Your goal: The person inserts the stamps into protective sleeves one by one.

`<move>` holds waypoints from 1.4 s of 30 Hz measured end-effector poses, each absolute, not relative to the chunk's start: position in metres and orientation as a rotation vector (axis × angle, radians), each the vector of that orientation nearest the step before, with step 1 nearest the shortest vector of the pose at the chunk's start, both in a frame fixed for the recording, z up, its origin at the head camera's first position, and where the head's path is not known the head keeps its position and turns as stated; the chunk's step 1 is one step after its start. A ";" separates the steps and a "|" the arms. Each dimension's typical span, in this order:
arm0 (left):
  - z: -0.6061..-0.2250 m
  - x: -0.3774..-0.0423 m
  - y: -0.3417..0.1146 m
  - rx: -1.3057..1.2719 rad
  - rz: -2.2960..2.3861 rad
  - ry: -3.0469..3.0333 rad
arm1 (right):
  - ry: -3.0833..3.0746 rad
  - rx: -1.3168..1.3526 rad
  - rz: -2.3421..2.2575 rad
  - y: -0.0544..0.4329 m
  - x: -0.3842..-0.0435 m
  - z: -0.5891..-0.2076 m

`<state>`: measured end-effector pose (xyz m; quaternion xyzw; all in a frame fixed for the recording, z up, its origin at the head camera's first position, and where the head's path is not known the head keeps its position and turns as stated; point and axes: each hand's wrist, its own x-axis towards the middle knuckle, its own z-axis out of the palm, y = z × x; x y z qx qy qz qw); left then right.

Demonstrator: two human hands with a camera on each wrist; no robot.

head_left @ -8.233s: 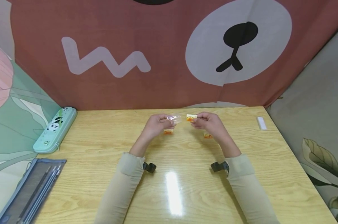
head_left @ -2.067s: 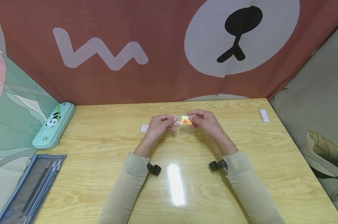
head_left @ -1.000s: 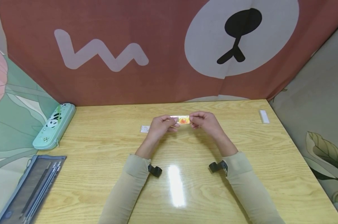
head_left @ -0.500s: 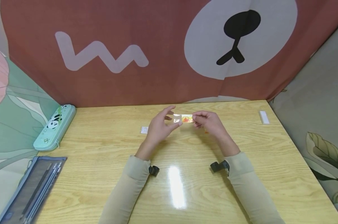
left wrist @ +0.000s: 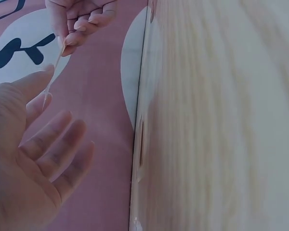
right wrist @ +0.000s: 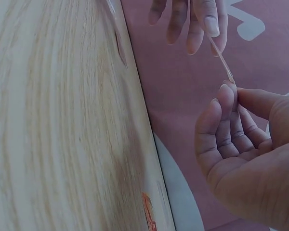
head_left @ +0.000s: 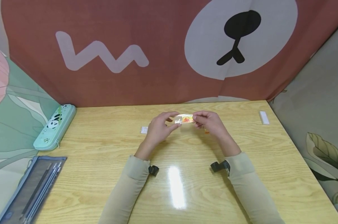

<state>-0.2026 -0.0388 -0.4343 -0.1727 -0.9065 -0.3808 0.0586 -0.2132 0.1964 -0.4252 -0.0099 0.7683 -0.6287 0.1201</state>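
Observation:
A small flat packet hangs above the back of the table, held between both hands. Its left part is a clear plastic sleeve [head_left: 178,120]; its right part is a yellow and orange printed piece [head_left: 187,119]. My left hand [head_left: 159,127] holds the sleeve's edges with thumb and index finger. The other left fingers [left wrist: 62,149] stand spread. My right hand [head_left: 212,123] pinches the printed end between thumb and fingertips. Seen edge-on in the right wrist view, the packet [right wrist: 222,60] looks thin. Whether the printed piece sits inside the sleeve I cannot tell.
A small white printed piece [head_left: 144,130] lies left of my left hand. Partly hidden by my right hand is an orange piece [head_left: 207,131]. A white block [head_left: 264,118] lies back right. At left are a panda pencil case [head_left: 55,127] and a mesh pouch [head_left: 40,189] with pencils.
The plastic sleeve and printed piece, apart at first, now meet end to end. My left index finger has lowered onto the sleeve. A white piece has come into view at left.

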 end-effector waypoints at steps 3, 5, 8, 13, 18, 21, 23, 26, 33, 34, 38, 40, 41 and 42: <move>-0.434 -0.202 -0.039 -0.525 -1.158 -2.741 | 2.242 -0.025 -1.832 0.196 -0.213 -0.424; -0.433 -0.202 -0.039 -0.528 -1.158 -2.743 | 2.243 -0.025 -1.827 0.196 -0.213 -0.424; -0.432 -0.202 -0.039 -0.529 -1.151 -2.751 | 2.248 -0.028 -1.814 0.195 -0.213 -0.423; -0.430 -0.202 -0.038 -0.535 -1.127 -2.759 | 2.249 -0.034 -1.809 0.195 -0.213 -0.424; -0.431 -0.202 -0.037 -0.550 -1.099 -2.781 | 2.249 -0.038 -1.809 0.195 -0.214 -0.425; -0.430 -0.201 -0.036 -0.543 -1.088 -2.803 | 2.244 -0.032 -1.814 0.195 -0.213 -0.425; -0.429 -0.201 -0.037 -0.539 -1.085 -2.816 | 2.240 -0.030 -1.819 0.194 -0.213 -0.425; -0.428 -0.200 -0.037 -0.546 -1.072 -2.827 | 2.233 -0.027 -1.826 0.194 -0.212 -0.424; -0.428 -0.199 -0.036 -0.552 -1.031 -2.824 | 2.225 -0.041 -1.836 0.194 -0.211 -0.423; -0.428 -0.199 -0.036 -0.550 -1.031 -2.820 | 2.222 -0.043 -1.836 0.193 -0.211 -0.422; -0.429 -0.200 -0.037 -0.557 -1.031 -2.800 | 2.212 -0.057 -1.829 0.193 -0.211 -0.422; -0.429 -0.200 -0.037 -0.564 -1.035 -2.792 | 2.211 -0.065 -1.827 0.193 -0.211 -0.422; -0.429 -0.200 -0.037 -0.567 -1.035 -2.790 | 2.211 -0.069 -1.827 0.193 -0.211 -0.422; -0.429 -0.200 -0.037 -0.570 -1.034 -2.788 | 2.213 -0.070 -1.827 0.192 -0.211 -0.422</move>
